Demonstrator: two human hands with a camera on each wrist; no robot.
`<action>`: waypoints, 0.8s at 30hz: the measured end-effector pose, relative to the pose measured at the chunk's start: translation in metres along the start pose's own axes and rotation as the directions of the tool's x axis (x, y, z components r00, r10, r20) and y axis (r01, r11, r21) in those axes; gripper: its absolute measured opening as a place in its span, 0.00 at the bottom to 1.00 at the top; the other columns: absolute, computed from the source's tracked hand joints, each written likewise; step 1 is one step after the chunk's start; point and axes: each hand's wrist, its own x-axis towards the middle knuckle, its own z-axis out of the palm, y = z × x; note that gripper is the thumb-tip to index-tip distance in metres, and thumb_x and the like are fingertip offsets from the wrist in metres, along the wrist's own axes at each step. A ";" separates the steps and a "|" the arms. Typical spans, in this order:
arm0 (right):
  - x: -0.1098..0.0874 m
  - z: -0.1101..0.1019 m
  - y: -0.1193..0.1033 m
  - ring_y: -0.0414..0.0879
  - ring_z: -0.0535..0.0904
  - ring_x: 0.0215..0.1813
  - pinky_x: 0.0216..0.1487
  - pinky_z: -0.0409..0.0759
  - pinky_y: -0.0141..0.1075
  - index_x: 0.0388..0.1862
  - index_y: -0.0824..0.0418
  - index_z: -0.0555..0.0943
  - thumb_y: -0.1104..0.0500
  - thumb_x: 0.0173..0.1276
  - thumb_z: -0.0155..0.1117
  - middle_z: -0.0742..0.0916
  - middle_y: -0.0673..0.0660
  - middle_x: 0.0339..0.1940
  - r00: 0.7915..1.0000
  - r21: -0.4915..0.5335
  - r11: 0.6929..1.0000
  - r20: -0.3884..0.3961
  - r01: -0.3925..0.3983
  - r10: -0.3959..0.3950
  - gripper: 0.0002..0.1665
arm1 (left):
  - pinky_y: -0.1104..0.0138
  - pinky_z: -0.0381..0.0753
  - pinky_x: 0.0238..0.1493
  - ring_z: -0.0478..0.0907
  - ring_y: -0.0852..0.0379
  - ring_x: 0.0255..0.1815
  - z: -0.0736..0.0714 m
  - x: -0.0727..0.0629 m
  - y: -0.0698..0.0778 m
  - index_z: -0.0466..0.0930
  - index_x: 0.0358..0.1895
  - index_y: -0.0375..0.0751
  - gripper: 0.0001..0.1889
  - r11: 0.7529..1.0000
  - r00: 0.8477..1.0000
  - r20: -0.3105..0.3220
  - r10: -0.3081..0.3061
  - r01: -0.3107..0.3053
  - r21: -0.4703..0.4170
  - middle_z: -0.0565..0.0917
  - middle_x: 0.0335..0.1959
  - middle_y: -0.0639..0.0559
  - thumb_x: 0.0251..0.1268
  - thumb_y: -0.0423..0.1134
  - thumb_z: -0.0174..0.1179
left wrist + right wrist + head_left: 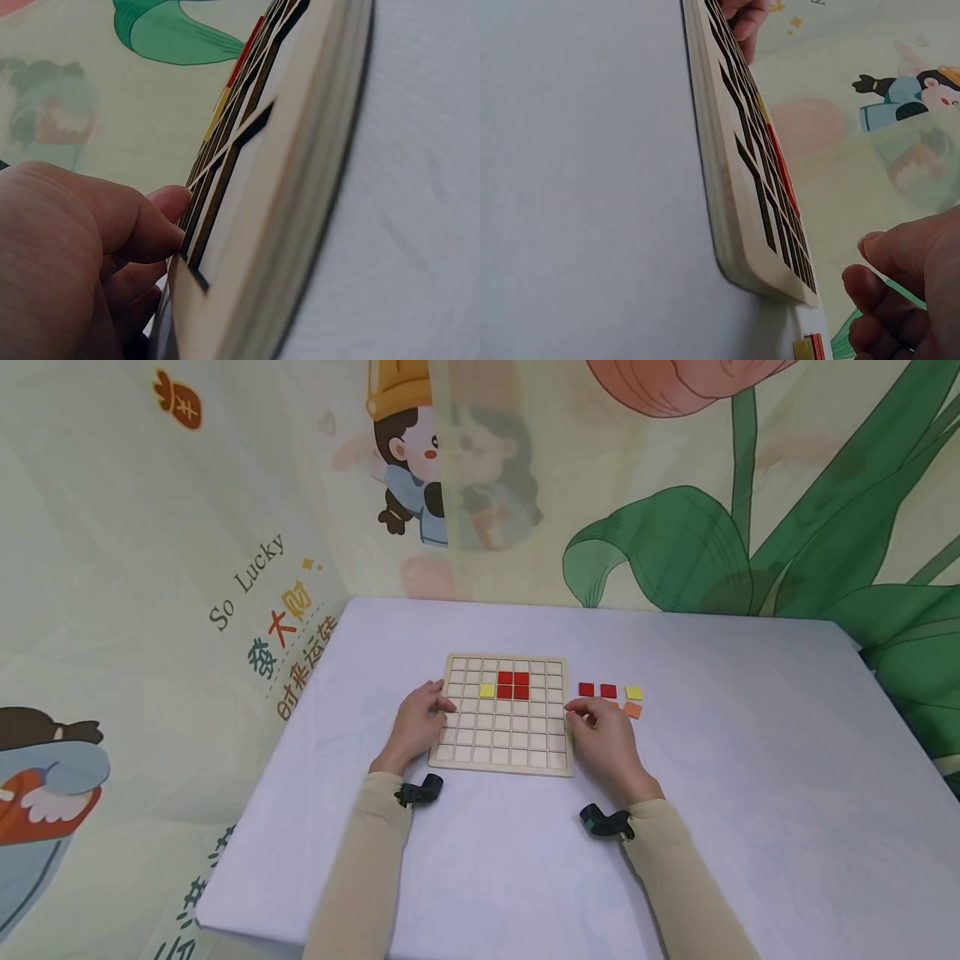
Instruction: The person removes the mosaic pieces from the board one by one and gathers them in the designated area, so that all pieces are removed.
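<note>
Nearest, two sleeves [360, 868] are stretched over the white table [495, 877], with a small camera [420, 789] worn on each wrist. At the left edge of the board [483, 743], the left hand [415, 720] is held with its fingers bent and its thumb at the rim; whether the wood is pinched cannot be told. By the right edge, the right hand [609, 742] is held with nothing in it, its thumb and first finger a little apart. The board is laid flat between the fingers of both hands. A bit past the fingertips, on the board, four red tiles [505, 678] are set in a block, and a yellow tile [487, 691] is set beside them, toward the left fingers. Just past the right fingers, loose red tiles [587, 689], a loose yellow tile [633, 693] and orange tiles [633, 711] are laid, one partly hidden by that hand.

The board is best steadied by a light touch from the left fingers. Any tile is best pinched by its sides and lined up with the squares. The loose tiles could be bumped by the right knuckles. Plenty of room seems to be left to the right of those fingers; the table's far edge is well past both hands.
</note>
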 end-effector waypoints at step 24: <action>0.041 0.040 -0.036 0.48 0.78 0.44 0.47 0.81 0.40 0.53 0.59 0.82 0.57 0.67 0.64 0.84 0.53 0.44 0.978 -0.146 0.984 0.196 0.105 -0.076 0.17 | 0.55 0.51 0.77 0.54 0.48 0.77 0.001 0.000 0.000 0.83 0.35 0.41 0.10 1.000 1.000 -0.005 0.013 -0.013 -0.002 0.67 0.73 0.45 0.61 0.26 0.52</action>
